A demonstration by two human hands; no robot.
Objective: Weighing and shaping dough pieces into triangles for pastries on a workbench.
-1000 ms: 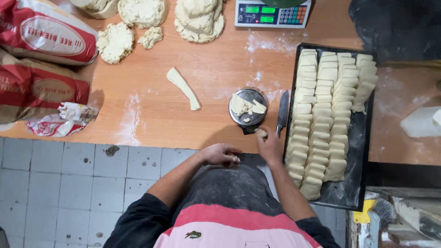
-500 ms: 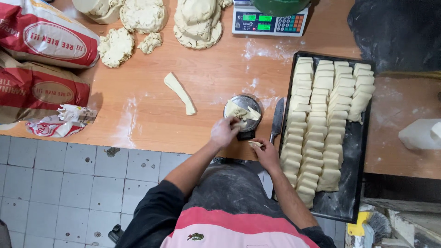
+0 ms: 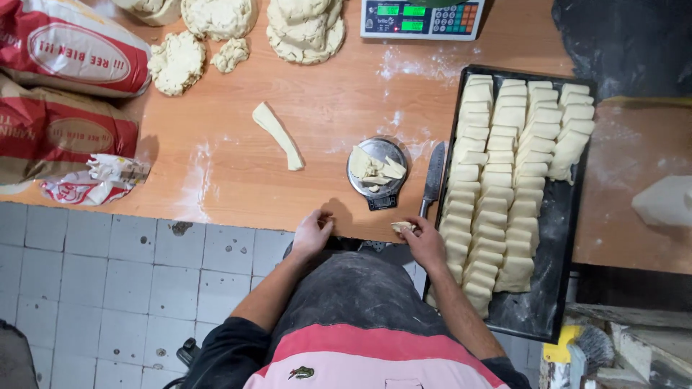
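Note:
My right hand rests at the table's front edge and holds a small dough piece in its fingertips. My left hand is at the same edge, fingers curled, holding nothing that I can see. Just beyond the hands stands a small round scale with several dough scraps on its pan. A knife lies to its right. A black tray on the right holds rows of cut dough pieces. A long strip of dough lies on the wooden table.
Large dough lumps and smaller ones sit at the far edge beside a digital scale. Flour sacks and a crumpled bag lie on the left. A tiled floor is below.
My left hand has drawn back from the small scale to the table's front edge. The right hand stays near the edge with the dough piece.

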